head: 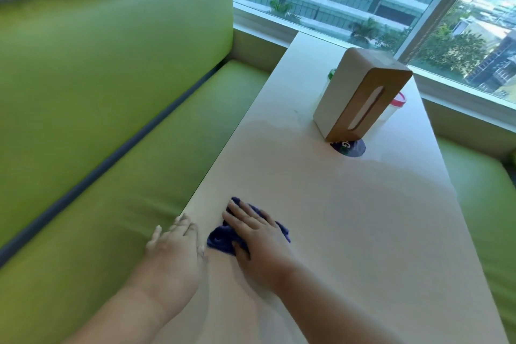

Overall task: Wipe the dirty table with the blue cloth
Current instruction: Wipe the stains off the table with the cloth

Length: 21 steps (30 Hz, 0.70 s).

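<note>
Right hand lies flat w/ fingers spread on the soft, bunched-up blue cloth, pressing it to the table; it looks light & floppy, so best pushed from on top.

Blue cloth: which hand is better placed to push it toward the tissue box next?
Right. The right hand lies flat on the blue cloth; the left hand rests at the table edge, off the cloth.

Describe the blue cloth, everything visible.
The dark blue fabric cloth looks soft, bunched and creased rather than spread flat. It lies on the pale tabletop near its left edge. The right hand presses flat on it, covering its middle; folds stick out around the fingers. The left hand rests beside it.
</note>
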Motion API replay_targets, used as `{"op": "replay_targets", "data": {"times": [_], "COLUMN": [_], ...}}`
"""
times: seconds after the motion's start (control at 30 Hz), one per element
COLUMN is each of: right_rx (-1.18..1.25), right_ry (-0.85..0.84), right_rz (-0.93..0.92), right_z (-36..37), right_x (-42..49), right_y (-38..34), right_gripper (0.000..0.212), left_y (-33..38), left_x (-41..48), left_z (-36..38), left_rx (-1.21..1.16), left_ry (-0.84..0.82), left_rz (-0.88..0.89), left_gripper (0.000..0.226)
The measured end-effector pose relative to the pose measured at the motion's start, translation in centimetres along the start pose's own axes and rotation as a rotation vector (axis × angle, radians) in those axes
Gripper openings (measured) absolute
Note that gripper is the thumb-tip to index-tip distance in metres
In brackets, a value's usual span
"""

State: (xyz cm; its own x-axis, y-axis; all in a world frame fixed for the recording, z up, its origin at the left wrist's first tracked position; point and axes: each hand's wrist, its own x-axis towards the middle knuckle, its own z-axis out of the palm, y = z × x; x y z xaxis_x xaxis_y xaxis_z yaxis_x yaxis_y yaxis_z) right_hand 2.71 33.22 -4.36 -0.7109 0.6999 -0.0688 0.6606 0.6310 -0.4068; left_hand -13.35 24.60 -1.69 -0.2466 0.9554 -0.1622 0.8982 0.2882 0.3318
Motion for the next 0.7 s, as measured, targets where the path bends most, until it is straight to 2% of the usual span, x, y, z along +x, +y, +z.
{"op": "replay_targets", "data": {"times": [0.03,0.1,0.2,0.33,0.43,0.5,0.57,0.7], "right_rx": [0.018,0.030,-0.039,-0.091,-0.074,-0.062,-0.030,-0.052], "right_ry": [-0.002,0.032,0.125,0.136,0.128,0.107,0.123,0.158], "right_rz": [-0.042,0.000,0.256,0.497,0.433,0.310,0.268,0.476], "right_z": [0.2,0.2,-1.0,-2.6,-2.4,-1.4,-1.0,-2.6], "right_x": [-1.8,-5.2,-8.1,-4.8,-3.0,-4.8,-7.3,-6.5], "right_y": [0.0,1.4,4.4,6.0,4.3,3.0,2.9,6.2], "right_gripper": [0.055,0.055,0.057,0.052,0.055,0.054,0.052,0.052], "left_y": [-0.1,-0.3,-0.2,0.0,-0.1,-0.1,-0.2,-0.1], "left_x": [0.0,-0.1,-0.2,0.0,-0.1,0.0,0.1,0.1], "left_z": [0.0,-0.2,-0.7,-0.7,-0.6,-0.7,-0.7,-0.8], "left_rx": [0.011,0.065,0.082,0.121,0.131,0.157,0.186,0.268], "left_ry": [-0.028,-0.044,-0.029,-0.084,-0.107,-0.121,-0.133,-0.150], "left_rz": [-0.007,0.031,0.082,0.118,0.102,0.094,0.098,0.108], "left_gripper": [0.044,0.042,0.047,0.046,0.049,0.050,0.050,0.048]}}
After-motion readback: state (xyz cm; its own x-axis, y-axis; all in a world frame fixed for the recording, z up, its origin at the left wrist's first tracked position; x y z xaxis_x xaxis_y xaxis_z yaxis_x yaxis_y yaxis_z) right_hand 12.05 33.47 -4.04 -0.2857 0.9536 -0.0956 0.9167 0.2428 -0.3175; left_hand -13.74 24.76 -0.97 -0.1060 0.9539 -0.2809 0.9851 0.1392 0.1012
